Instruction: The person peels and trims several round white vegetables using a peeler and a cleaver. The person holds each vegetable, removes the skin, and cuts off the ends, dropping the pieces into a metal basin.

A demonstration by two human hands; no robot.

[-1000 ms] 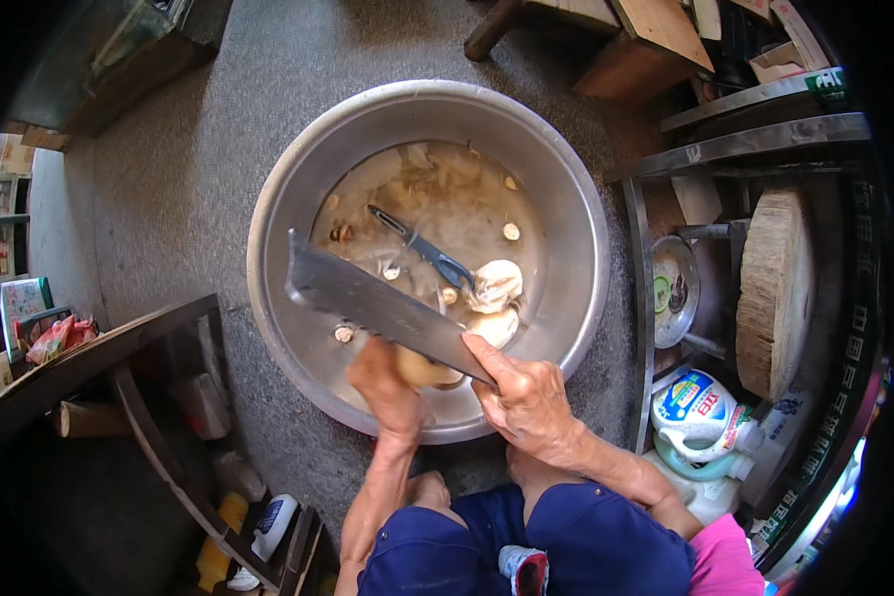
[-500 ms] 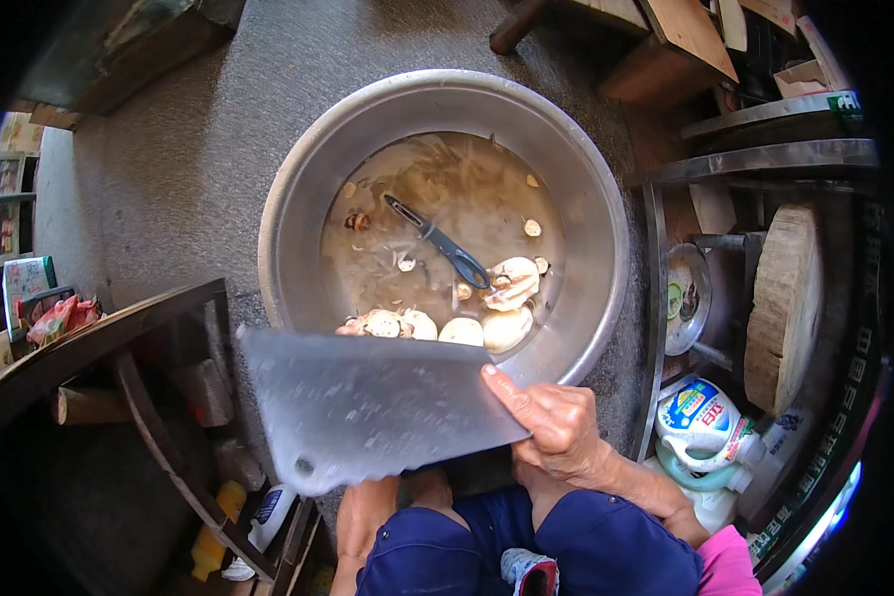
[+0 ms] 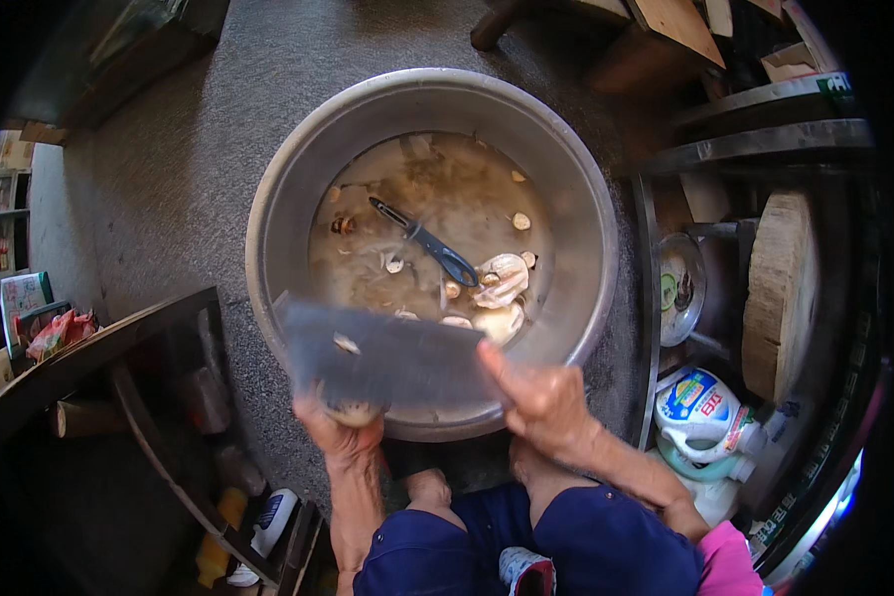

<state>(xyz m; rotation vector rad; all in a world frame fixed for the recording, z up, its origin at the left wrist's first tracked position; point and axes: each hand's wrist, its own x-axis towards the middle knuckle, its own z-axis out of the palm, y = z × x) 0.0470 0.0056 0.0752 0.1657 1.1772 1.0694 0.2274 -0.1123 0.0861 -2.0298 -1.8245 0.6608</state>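
Your right hand grips the cleaver over the metal basin, while your left hand cups a pale rounded piece close beneath it.

The head view looked steeply down from the wearer's own head, through the left one of two fisheye cameras worn side by side. It sat above the blue shorts at the lower edge and faced the floor, with the large metal basin near the middle. Both forearms entered from below, and the cleaver came between lens and basin, hiding part of its near rim. The wide lens bent the shelf frame at right toward a dark, rounded border.
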